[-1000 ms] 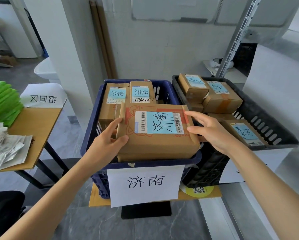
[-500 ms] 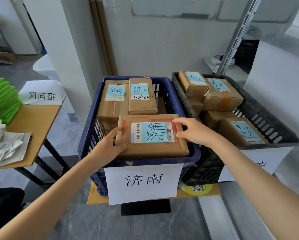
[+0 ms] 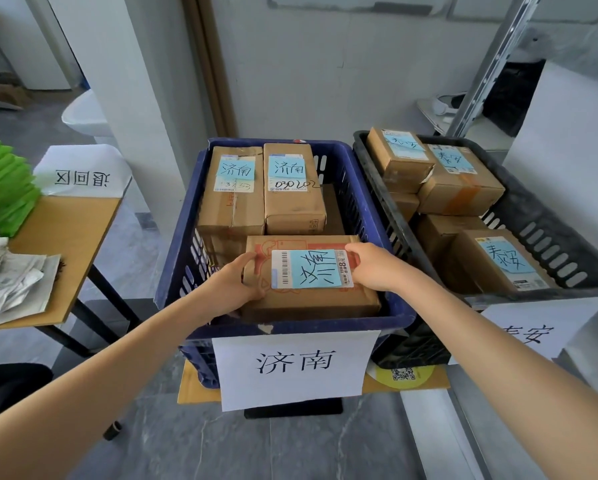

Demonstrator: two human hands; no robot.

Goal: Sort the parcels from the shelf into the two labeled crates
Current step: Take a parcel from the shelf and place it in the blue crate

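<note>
Gripping opposite ends of parcel (image 3: 311, 301) inside blue crate (image 3: 372, 216), left hand (image 3: 230, 289) and right hand (image 3: 377, 268).

The left hand (image 3: 235, 285) gripped the near parcel (image 3: 308, 303) with only its thumb showing on top; its fingers were hidden down the parcel's left side. The fine print on the parcel's label (image 3: 311, 268) was too small to read. At the frame's left edge, the green stack (image 3: 3, 192) and loose papers (image 3: 10, 285) were cut off. At lower right, the forearm hid a corner of the black crate's sign (image 3: 532, 327), and the yellow sticker (image 3: 404, 374) showed only partly beneath the crates.
</note>
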